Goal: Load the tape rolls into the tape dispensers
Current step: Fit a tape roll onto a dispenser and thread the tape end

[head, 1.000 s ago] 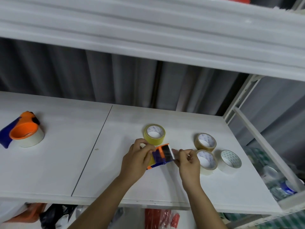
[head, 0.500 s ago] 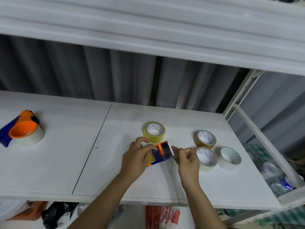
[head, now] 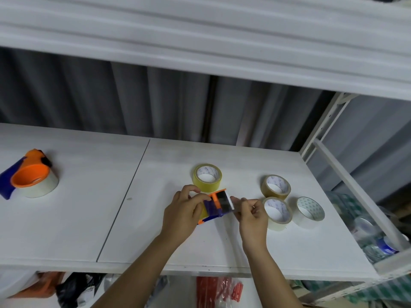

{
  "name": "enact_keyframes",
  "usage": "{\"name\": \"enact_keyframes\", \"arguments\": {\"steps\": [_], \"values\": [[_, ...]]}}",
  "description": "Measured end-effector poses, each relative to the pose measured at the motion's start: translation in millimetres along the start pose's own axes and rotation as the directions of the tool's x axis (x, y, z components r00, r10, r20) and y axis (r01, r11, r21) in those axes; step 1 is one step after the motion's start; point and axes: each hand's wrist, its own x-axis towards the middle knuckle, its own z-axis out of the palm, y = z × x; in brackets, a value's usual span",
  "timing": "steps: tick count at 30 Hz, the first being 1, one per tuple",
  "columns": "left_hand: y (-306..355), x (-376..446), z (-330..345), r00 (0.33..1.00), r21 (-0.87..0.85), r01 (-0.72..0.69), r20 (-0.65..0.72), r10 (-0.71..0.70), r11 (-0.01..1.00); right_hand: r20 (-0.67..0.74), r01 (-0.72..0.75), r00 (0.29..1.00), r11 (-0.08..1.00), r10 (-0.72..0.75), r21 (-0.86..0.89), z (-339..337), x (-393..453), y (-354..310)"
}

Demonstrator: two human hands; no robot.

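My left hand grips a blue and orange tape dispenser just above the white shelf. A yellowish roll sits inside it, mostly hidden by my fingers. My right hand pinches at the dispenser's toothed cutter end; the tape end itself is too small to make out. A yellow roll lies behind the dispenser. To the right lie a brown roll, a clear roll and a white roll. A second dispenser, orange and blue with a whitish roll in it, sits at far left.
An upper shelf overhangs the work area. A white metal frame post and rail bound the right side, with plastic bottles beyond it. Bags and red packets lie below the front edge.
The dispenser has tilted slightly in my left hand and my right hand's fingers have shifted at its cutter end. The rolls on the shelf have not moved.
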Motion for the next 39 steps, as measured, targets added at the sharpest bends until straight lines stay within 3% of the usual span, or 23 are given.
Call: {"name": "enact_keyframes", "arguments": {"steps": [16,39], "values": [[4,0,-5,0.974,-0.08,0.225,0.06,-0.22,0.971,0.099,0.054,0.994,0.985,-0.038,-0.165,4,7,-14],[9,-3,-7,0.966,-0.059,0.25,0.088,-0.244,0.966,0.064,0.035,0.998,0.981,-0.023,-0.189,6,4,-15]]}}
